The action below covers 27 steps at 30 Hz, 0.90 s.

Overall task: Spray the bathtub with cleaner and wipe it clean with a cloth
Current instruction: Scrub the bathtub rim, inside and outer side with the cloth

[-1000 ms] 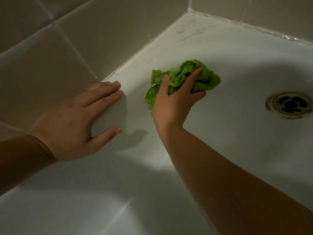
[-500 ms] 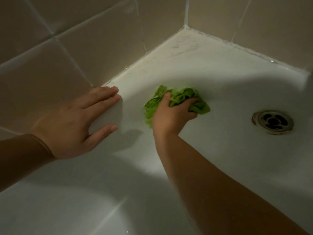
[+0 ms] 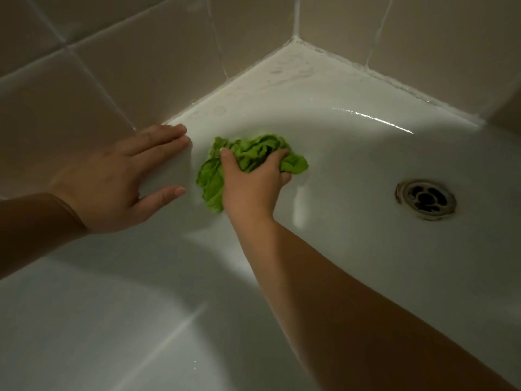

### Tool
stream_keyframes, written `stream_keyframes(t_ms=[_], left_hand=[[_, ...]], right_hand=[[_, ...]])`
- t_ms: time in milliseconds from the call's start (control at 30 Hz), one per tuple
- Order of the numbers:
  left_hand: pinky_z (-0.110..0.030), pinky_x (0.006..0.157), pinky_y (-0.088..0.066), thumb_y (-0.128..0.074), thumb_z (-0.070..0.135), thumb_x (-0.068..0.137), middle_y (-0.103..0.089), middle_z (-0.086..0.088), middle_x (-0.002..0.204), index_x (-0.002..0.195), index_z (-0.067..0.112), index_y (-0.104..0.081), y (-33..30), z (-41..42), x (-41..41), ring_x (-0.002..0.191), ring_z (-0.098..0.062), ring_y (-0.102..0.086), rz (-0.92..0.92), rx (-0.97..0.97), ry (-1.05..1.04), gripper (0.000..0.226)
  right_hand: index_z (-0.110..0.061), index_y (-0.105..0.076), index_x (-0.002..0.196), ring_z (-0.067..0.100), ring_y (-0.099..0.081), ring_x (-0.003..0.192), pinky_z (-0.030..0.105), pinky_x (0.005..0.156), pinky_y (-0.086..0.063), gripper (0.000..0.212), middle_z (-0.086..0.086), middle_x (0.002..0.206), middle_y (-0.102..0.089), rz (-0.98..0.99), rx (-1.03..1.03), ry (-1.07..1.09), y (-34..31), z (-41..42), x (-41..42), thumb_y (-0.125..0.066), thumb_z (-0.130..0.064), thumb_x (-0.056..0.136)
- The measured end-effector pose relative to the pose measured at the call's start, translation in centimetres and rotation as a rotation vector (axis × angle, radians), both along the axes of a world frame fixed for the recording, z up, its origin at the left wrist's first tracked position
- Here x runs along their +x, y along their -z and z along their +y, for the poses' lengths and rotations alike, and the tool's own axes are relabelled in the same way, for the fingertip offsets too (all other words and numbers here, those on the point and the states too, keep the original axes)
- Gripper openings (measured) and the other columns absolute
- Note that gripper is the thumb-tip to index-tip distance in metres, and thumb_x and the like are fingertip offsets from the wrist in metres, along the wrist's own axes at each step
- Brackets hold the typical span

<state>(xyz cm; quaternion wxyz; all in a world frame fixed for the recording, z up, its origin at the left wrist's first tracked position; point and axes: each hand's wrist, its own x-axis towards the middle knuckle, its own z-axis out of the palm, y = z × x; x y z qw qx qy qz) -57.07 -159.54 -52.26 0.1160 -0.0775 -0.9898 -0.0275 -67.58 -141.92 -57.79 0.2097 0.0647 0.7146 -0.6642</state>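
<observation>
A crumpled green cloth [image 3: 248,156] is pressed against the sloping inner wall of the white bathtub [image 3: 338,153], near its far left corner. My right hand [image 3: 253,184] is shut on the cloth, fingers dug into its folds, arm reaching in from the lower right. Left of it, my left hand [image 3: 118,179] lies flat and spread on the tub's rim, fingers touching the edge, holding nothing. No spray bottle is in view.
Beige wall tiles [image 3: 127,66] with white grout rise right behind the rim and meet in a corner at the top. A round metal drain [image 3: 425,199] sits in the tub to the right. Wet streaks glint along the far rim [image 3: 375,118].
My right hand and the cloth slid down the tub wall from near the corner and then a little back up. The view tilted, so the drain sits lower. My left hand stayed put.
</observation>
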Motion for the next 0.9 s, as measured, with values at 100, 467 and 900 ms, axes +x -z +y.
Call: stream_keyframes(t_ms=[100, 467, 900], left_hand=[[-0.049, 0.117, -0.041, -0.051, 0.055, 0.097, -0.043, -0.007, 0.160, 0.153, 0.010, -0.046, 0.1, 0.4, -0.2, 0.144, -0.027, -0.046, 0.011, -0.003, -0.019, 0.072], [-0.044, 0.122, -0.031, -0.038, 0.067, 0.094, -0.039, -0.008, 0.162, 0.158, 0.016, -0.039, 0.5, 2.3, -0.6, 0.147, -0.031, -0.040, -0.008, -0.050, -0.189, 0.082], [-0.038, 0.104, -0.053, -0.062, 0.066, 0.074, -0.063, 0.021, 0.129, 0.146, 0.040, -0.052, 0.7, 24.5, 15.4, 0.116, 0.003, -0.062, -0.083, 1.117, -0.612, 0.077]], right_hand=[[-0.022, 0.010, 0.164, 0.032, -0.051, 0.127, 0.020, 0.095, -0.036, 0.111, 0.015, 0.155, -0.011, 0.082, 0.025, 0.154, -0.7, 0.8, -1.5, -0.073, -0.042, 0.093], [-0.035, -0.050, 0.146, 0.018, -0.065, 0.112, 0.043, 0.104, -0.054, 0.094, 0.003, 0.131, -0.060, 0.221, 0.037, -0.270, 2.9, 6.7, 4.2, -0.076, -0.059, 0.059], [-0.045, -0.027, 0.157, 0.009, -0.067, 0.106, 0.029, 0.089, -0.058, 0.105, -0.007, 0.123, -0.063, 0.110, -0.019, -0.311, -4.7, 19.0, 13.0, -0.086, -0.010, 0.077]])
